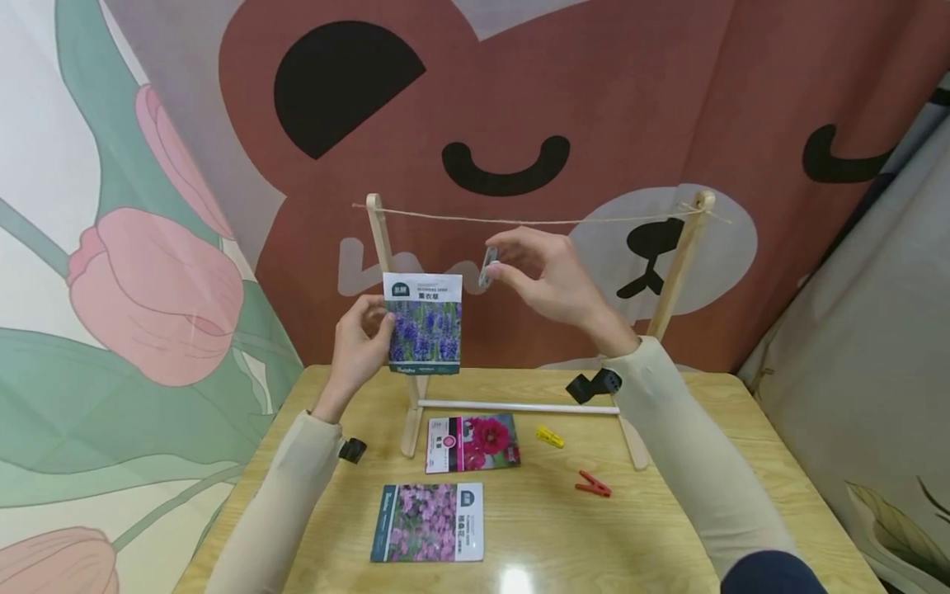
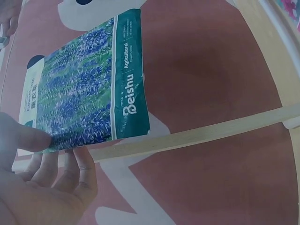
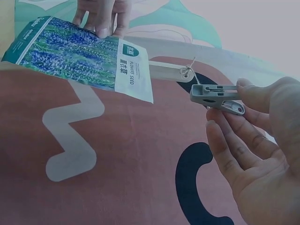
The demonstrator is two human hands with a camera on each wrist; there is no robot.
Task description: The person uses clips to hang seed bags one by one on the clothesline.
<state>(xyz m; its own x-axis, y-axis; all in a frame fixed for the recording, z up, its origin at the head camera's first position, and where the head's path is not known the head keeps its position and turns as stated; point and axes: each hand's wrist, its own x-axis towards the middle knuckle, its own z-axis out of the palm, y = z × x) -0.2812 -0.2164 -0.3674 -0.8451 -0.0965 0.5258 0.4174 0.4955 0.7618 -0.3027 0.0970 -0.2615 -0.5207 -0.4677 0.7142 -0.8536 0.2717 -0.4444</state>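
My left hand (image 1: pixel 360 342) pinches the left edge of a seed packet (image 1: pixel 424 326) with purple lavender flowers, thumb in front and fingers behind. The packet hangs upright in the air, below the string (image 1: pixel 475 219) and near the left wooden post. To its right my right hand (image 1: pixel 545 276) holds a grey clothespin (image 3: pixel 215 97) between thumb and fingers, a little under the string. In the right wrist view the clothespin's tip points toward the packet's white top part, with a gap between them.
The string runs between two wooden posts (image 1: pixel 679 264), joined low down by a white rod (image 1: pixel 519 407). On the wooden table (image 1: pixel 564 536) lie a red-flower seed packet (image 1: pixel 473 444), a pink-flower seed packet (image 1: pixel 426 522), a yellow clothespin (image 1: pixel 550 436) and a red clothespin (image 1: pixel 594 484).
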